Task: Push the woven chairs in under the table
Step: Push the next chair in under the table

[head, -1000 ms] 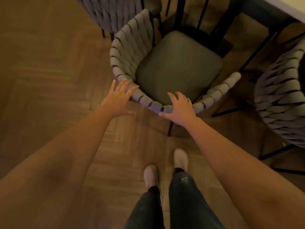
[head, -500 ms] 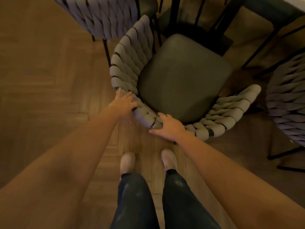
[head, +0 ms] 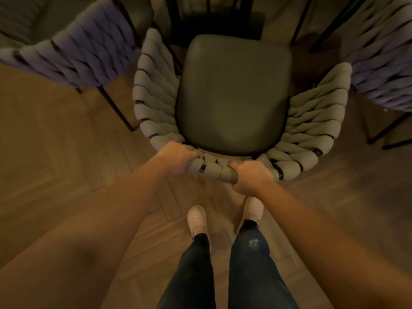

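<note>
A woven chair [head: 234, 94] with a curved grey braided back and a dark seat cushion stands straight in front of me. My left hand [head: 178, 158] grips the top rail of its back on the left. My right hand [head: 252, 175] grips the same rail on the right, fingers curled over it. Beyond the seat, the table's black legs [head: 176, 18] stand in shadow; the tabletop itself is out of view.
A second woven chair [head: 73, 56] stands close on the left and a third woven chair [head: 383, 63] close on the right, both with thin black legs. My feet in pale shoes [head: 197, 219] stand on herringbone wood floor [head: 55, 163] just behind the chair.
Both hands went from lying flat on the chair's back to gripping its top rail. The chair has turned to face the table squarely, and I have stepped closer behind it.
</note>
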Motion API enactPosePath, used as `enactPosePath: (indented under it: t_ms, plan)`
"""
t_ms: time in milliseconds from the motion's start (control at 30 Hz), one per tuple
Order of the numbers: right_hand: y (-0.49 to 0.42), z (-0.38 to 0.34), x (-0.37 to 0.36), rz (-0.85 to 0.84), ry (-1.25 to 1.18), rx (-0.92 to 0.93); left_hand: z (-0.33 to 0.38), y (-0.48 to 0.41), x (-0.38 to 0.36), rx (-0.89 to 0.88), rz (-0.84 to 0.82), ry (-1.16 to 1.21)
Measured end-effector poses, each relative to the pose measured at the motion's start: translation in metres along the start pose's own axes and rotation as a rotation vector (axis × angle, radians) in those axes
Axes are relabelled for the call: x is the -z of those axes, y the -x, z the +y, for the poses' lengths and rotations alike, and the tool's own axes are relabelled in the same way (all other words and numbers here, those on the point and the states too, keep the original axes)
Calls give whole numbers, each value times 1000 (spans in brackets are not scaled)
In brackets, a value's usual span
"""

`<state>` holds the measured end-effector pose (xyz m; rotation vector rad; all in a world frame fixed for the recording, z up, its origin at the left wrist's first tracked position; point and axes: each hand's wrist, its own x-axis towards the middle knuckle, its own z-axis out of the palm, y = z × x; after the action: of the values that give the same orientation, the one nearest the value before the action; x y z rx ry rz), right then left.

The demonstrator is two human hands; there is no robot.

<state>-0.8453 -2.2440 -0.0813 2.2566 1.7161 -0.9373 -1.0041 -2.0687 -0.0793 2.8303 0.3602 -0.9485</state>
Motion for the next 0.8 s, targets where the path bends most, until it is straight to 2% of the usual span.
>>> enactPosePath:
  t_ms: [400, 800]
  plan:
    - [-51, 45, 42, 36, -29, -52, -29, -61, 51, 5, 52, 3]
    - [-111, 115, 106, 64, 0, -3, -60, -147, 112, 23, 76, 95]
